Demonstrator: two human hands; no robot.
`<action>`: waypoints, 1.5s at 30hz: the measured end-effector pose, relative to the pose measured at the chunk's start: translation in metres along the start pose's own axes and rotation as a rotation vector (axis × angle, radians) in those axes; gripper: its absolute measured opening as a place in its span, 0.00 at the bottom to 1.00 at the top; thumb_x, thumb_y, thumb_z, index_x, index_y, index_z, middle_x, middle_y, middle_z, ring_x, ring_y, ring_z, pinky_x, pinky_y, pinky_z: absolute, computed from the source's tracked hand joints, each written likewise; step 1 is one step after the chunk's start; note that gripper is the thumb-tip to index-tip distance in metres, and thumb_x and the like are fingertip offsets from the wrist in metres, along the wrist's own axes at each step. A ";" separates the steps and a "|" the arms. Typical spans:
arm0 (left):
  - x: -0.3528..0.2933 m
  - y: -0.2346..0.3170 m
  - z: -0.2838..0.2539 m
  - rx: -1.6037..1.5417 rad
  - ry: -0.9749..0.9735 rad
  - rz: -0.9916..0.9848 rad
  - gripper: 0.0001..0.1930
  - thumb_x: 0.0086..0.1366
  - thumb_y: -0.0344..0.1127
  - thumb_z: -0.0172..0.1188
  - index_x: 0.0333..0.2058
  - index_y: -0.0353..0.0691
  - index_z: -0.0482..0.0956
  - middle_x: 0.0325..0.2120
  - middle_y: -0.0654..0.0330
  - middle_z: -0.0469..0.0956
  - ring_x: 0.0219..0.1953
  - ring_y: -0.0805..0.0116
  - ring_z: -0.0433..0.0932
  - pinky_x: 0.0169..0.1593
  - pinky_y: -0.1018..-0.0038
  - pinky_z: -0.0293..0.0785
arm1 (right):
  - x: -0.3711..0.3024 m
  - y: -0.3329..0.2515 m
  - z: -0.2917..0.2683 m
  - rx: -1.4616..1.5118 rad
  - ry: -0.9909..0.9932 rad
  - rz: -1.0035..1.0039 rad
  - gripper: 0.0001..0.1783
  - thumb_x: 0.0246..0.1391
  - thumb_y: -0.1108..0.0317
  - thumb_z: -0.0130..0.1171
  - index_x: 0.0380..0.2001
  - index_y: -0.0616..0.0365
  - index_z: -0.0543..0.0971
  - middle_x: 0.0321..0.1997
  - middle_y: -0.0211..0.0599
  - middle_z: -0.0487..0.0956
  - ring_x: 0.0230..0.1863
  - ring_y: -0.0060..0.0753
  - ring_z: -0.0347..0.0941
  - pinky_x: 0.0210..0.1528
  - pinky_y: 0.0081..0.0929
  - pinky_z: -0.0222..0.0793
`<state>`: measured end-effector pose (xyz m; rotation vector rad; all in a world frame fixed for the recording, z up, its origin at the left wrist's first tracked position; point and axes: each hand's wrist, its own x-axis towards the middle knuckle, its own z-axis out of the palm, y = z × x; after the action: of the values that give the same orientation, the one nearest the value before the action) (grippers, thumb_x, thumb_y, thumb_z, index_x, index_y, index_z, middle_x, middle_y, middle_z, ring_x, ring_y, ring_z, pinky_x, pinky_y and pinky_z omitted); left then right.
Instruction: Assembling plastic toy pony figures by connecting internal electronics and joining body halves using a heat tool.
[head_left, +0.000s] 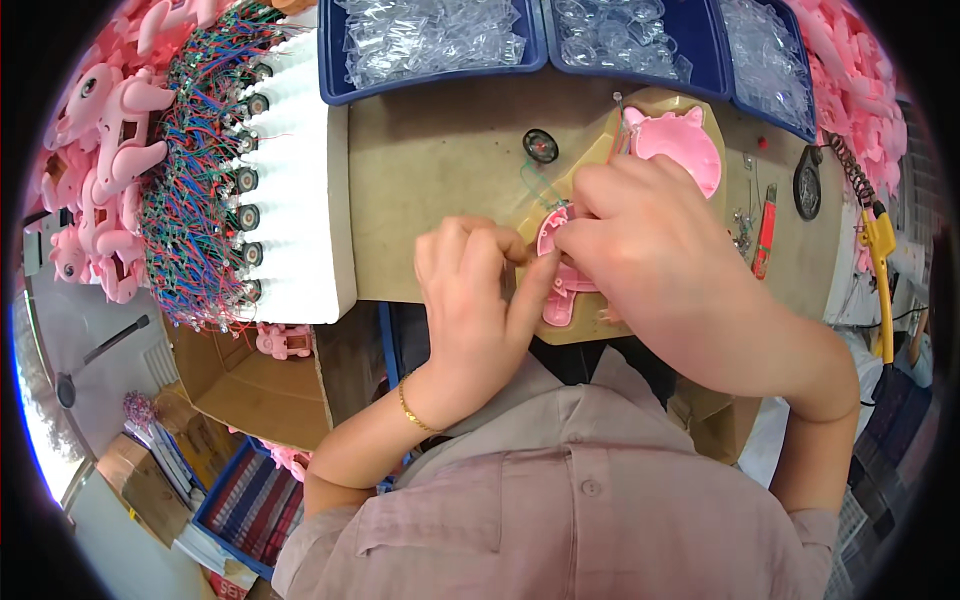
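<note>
Mauve-grey buttoned cloth shirt (590,520) nearest the camera, on the near side of the yellow moulded holder (660,101); holder sits on the tan bench (430,190) and serves as landmark. Small pink plastic half-shell with a leg-like end (563,290): at the holder's near-left part, inner side showing. Left hand (468,290): thumb and forefinger narrowly spaced at the shell's left edge. Right hand (650,245): fingers bunched over its upper end; cannot tell what either pinches. Round black speaker (541,147) lies just left of the holder, its thin green wires (540,185) running toward the shell.

Risks (judged): slack wires may get trapped under the shell's rim if not tucked inside; a tug from the right hand could drag the speaker or strain a wire joint.
</note>
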<state>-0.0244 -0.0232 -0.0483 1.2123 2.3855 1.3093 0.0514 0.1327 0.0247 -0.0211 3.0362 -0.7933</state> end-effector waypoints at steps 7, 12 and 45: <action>0.002 0.001 -0.022 0.027 -0.061 0.071 0.07 0.50 0.31 0.66 0.22 0.43 0.75 0.26 0.61 0.69 0.31 0.62 0.64 0.37 0.70 0.59 | 0.001 0.002 -0.008 0.004 -0.105 -0.011 0.07 0.33 0.73 0.60 0.22 0.59 0.74 0.28 0.35 0.65 0.33 0.37 0.64 0.34 0.31 0.57; -0.007 -0.011 -0.016 0.131 0.094 0.163 0.09 0.47 0.30 0.67 0.30 0.44 0.80 0.30 0.64 0.72 0.32 0.66 0.66 0.37 0.72 0.59 | 0.002 -0.001 -0.001 -0.062 -0.064 -0.039 0.05 0.36 0.72 0.57 0.21 0.59 0.73 0.26 0.34 0.64 0.32 0.35 0.63 0.36 0.30 0.56; 0.030 0.005 -0.061 0.128 -0.272 0.283 0.11 0.54 0.29 0.61 0.38 0.40 0.80 0.33 0.58 0.74 0.35 0.60 0.71 0.37 0.68 0.68 | -0.035 0.022 -0.057 0.142 0.079 0.330 0.10 0.45 0.72 0.62 0.32 0.63 0.76 0.35 0.36 0.74 0.37 0.33 0.71 0.41 0.25 0.66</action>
<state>-0.0711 -0.0387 -0.0010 1.6955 2.1901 0.9894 0.0861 0.1799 0.0633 0.5075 2.9248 -0.9922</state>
